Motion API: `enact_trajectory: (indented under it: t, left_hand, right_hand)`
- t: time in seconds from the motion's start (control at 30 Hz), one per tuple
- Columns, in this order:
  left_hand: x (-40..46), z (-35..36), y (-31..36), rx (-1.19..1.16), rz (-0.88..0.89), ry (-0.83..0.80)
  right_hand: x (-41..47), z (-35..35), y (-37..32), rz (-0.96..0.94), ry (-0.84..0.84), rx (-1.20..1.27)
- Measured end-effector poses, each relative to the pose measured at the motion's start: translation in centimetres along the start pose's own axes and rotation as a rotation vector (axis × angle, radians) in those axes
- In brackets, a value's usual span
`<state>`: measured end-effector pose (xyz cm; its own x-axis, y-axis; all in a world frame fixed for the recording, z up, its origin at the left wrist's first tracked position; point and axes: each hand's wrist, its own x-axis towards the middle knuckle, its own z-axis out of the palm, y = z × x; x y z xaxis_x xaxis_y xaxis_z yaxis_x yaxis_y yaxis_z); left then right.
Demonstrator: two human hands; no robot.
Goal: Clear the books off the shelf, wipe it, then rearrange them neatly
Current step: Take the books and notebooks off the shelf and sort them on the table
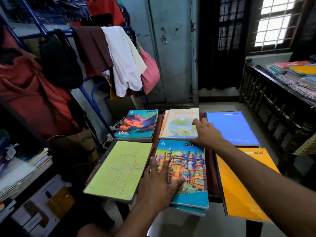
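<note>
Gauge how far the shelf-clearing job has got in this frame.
Done: six book piles lie flat on a small table. In hand: the left hand rests on the castle-cover notebook; the right hand touches the cream textbook. Left, apparently: no cloth or wiped shelf shows, and whether wiping happened cannot be told.

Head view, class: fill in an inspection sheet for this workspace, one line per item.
Surface: dark brown wooden table, mostly covered.
Job's things: six book piles in two rows; castle-cover notebook, pale maths textbook, lime-green book.
Clutter: nothing seen on the table.
Grips: left hand flat on the castle-cover notebook; right hand touching the maths textbook.
Cables: nothing seen.
Surroundings: blue clothes rack, grey metal cupboard.
</note>
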<state>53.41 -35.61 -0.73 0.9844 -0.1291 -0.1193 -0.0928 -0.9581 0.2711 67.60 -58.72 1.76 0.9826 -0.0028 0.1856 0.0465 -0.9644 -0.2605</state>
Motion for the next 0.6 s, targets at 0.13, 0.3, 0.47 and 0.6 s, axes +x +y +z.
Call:
enact_trajectory:
  t: [0.13, 0.3, 0.47, 0.6]
  left_hand:
    - [-0.3, -0.2, 0.3, -0.002, -0.007, -0.008]
    - [-0.3, -0.2, 0.6, 0.005, -0.011, -0.013]
    - [0.0, -0.3, 0.6, -0.091, -0.01, -0.022]
    - [0.1, -2.9, -1.3, -0.45, 0.032, 0.135]
  right_hand:
    - [2.2, -0.5, 1.0, -0.087, -0.137, 0.061]
    - [2.1, 0.1, 2.1, -0.107, -0.116, 0.001]
    - [0.9, -0.7, 0.9, -0.078, -0.097, -0.086]
    - [-2.4, -2.5, -5.1, -0.253, 0.065, 0.014]
